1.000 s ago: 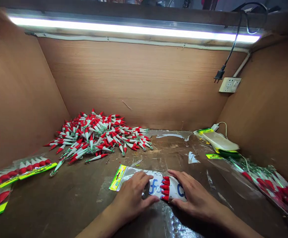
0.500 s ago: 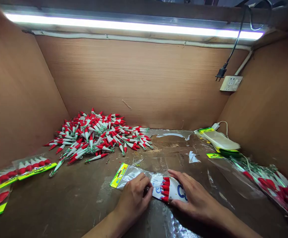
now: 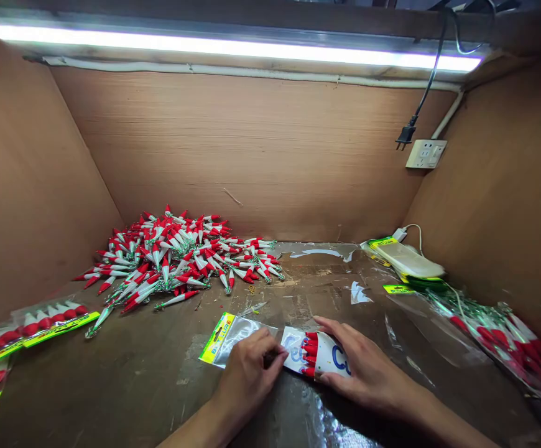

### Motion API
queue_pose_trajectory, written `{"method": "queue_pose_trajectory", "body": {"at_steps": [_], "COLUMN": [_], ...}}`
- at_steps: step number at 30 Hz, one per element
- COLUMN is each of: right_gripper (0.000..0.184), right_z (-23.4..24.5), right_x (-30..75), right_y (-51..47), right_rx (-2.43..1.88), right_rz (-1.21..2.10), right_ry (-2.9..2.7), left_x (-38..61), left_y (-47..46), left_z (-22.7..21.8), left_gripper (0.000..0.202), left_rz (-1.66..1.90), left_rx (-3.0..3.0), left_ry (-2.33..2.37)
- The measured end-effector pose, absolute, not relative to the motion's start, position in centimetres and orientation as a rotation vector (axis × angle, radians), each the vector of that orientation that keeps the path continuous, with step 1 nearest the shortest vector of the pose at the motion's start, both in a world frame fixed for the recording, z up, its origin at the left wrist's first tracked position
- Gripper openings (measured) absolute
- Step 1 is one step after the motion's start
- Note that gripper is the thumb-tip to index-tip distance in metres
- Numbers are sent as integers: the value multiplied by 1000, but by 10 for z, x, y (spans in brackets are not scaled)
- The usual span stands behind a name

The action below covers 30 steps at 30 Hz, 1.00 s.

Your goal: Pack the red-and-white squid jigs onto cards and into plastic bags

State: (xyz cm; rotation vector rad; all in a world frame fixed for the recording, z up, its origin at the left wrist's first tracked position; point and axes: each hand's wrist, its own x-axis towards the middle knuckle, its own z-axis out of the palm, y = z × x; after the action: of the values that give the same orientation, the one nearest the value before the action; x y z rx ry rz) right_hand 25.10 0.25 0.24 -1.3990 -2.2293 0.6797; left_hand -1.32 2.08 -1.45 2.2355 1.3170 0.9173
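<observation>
A clear plastic packet with a yellow-green header lies flat on the brown bench in front of me, and a row of red-tipped white lures shows inside it. My left hand rests on the packet's middle with fingers curled, pinching at the plastic. My right hand lies flat over the packet's right end, fingers stretched out, pressing it down.
A big heap of loose red-and-white lures fills the back left. Filled packets lie at the left edge, more at the right. A stack of empty bags sits back right below a wall socket.
My left hand has drawn in from lying flat to a curled pinch on the packet. The right hand has stayed pressed on the packet. The view has shifted slightly.
</observation>
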Motion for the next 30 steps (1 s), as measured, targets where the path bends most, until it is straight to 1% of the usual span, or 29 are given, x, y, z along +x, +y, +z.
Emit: {"method": "queue_pose_trajectory", "body": {"at_steps": [5, 11, 17, 19, 22, 30], "right_gripper": [80, 83, 84, 85, 84, 86], "right_z": [10, 20, 21, 19, 19, 26], "right_x": [253, 259, 256, 255, 257, 264], "right_y": [2, 1, -2, -2, -3, -4], "right_rx": [-1416, -1341, -1336, -1347, -1355, -1340], "right_rz": [703, 840, 864, 852, 815, 889], "right_ry": [-2204, -2180, -2198, -2212, -2222, -2214], "left_x": [-19, -18, -14, -13, -15, -16], "left_y": [32, 30, 26, 25, 25, 29], "left_z": [-15, -16, -14, -14, -16, -30], "left_gripper": [15, 19, 5, 5, 9, 35], "left_rz": [1031, 1054, 1045, 1043, 1054, 1000], "left_rx": [1892, 1860, 1802, 1804, 1887, 2205], "left_ry": [1462, 1388, 1303, 1320, 1328, 1297]}}
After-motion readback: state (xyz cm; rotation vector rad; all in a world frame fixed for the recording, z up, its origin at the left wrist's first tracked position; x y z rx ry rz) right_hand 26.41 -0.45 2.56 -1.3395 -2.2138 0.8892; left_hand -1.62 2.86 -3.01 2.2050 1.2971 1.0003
